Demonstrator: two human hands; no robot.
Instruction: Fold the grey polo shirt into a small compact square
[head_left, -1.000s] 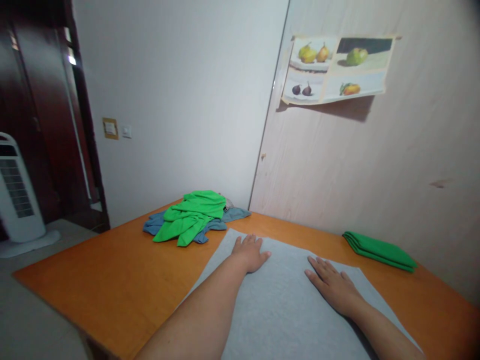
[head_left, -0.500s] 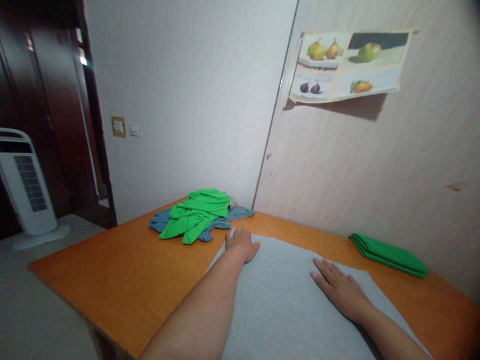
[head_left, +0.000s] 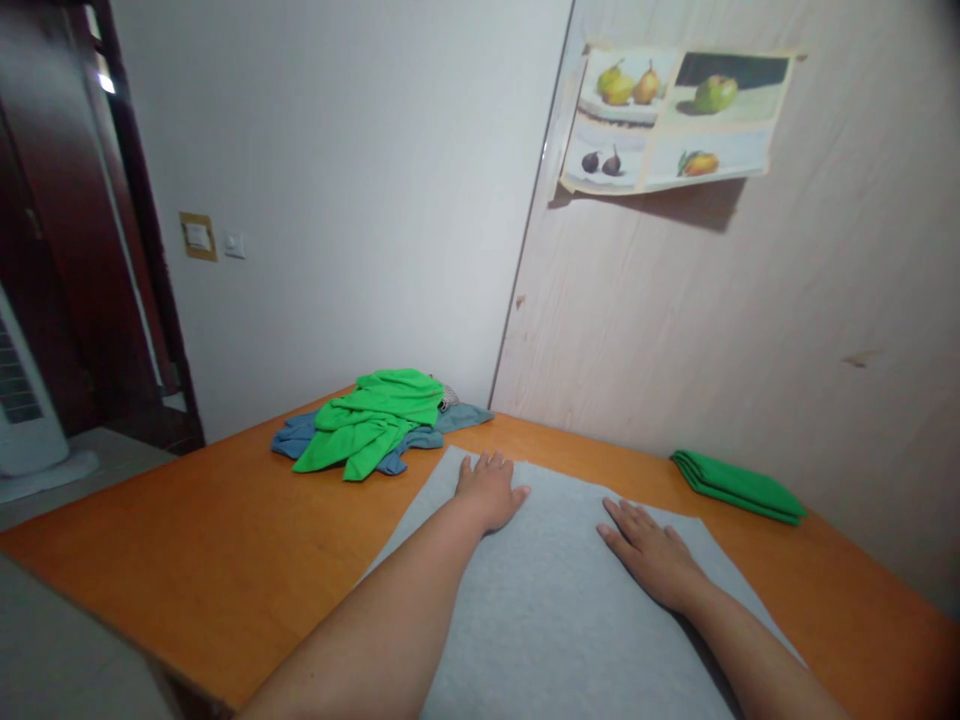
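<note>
A light grey cloth [head_left: 555,590] lies spread flat on the table in front of me, its near end running out of the bottom of the view. My left hand [head_left: 489,492] rests palm down near its far left corner, fingers apart. Farther right, my right hand [head_left: 651,552] also lies flat on the cloth, fingers stretched toward the far edge. Neither hand grips anything. What kind of garment or sheet the grey cloth is, I cannot tell.
On the orange table [head_left: 187,560], a loose heap of bright green cloth [head_left: 382,415] and blue cloth [head_left: 296,435] sits at the back left. A folded green cloth [head_left: 739,487] lies at the back right, by the wall. A white fan-like unit [head_left: 26,410] stands on the floor.
My view has turned slightly right, so the scene shifts left. My left hand has slid a little to the right, inward from the cloth's left edge; my right hand stays flat on it.
</note>
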